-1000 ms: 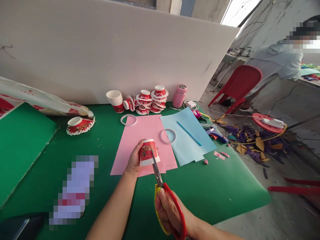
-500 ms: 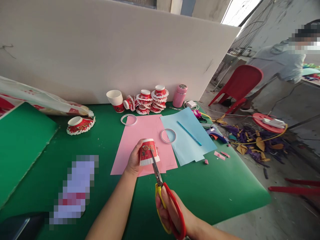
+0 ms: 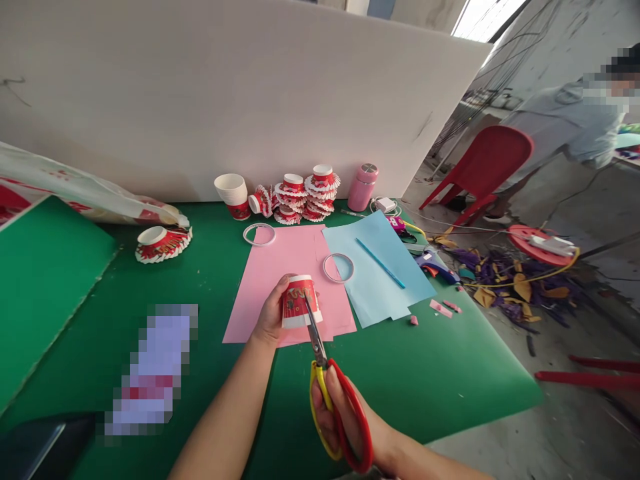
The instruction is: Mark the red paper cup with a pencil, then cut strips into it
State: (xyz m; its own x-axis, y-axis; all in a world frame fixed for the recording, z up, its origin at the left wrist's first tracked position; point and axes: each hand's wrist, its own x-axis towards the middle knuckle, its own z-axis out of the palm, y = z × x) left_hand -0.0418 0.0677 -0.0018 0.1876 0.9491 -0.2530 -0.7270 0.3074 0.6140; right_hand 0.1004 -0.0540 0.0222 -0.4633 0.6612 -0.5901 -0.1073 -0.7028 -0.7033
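My left hand is wrapped round a red paper cup with a gold pattern, its white rim turned toward me. In my right hand is a pair of scissors with one red and one yellow handle. The blades reach up to the cup's wall from the rim side; how far they cut into it I cannot tell. Pink paper sheets lie under the cup. Cups with side walls cut into fanned strips are stacked against the board, beside a stack of whole cups.
Blue paper carries a blue pencil-like stick, with rings of tape nearby. A pink flask, a glue gun and a fanned cup stand or lie around. A person bends beside a red chair.
The view has shifted slightly. The scissor handles look a little wider apart, while both hands keep hold of the cup and scissors in nearly the same place.
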